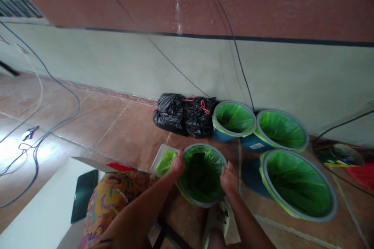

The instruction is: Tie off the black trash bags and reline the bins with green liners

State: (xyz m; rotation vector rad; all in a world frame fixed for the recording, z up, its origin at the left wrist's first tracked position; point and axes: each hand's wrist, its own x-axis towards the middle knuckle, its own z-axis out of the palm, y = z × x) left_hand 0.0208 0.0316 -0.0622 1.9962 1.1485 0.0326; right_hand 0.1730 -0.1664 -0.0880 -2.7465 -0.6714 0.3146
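A trash can (201,179) lined with a green bag stands between my feet, its grey ring at the rim. My left hand (177,164) is closed on the left side of that rim, and my right hand (229,178) grips the right side. The undersides of both hands' fingers are partly hidden by the rim. Just left of the can, a white tray (157,158) holds a bright green plastic bag (166,160).
Three more green-lined cans, a near one (298,183), a far right one (282,128) and a far left one (233,116), stand at right. Tied black bags (171,113) lean by the wall. A phone (84,194) lies on a white surface; cables (73,113) cross the floor.
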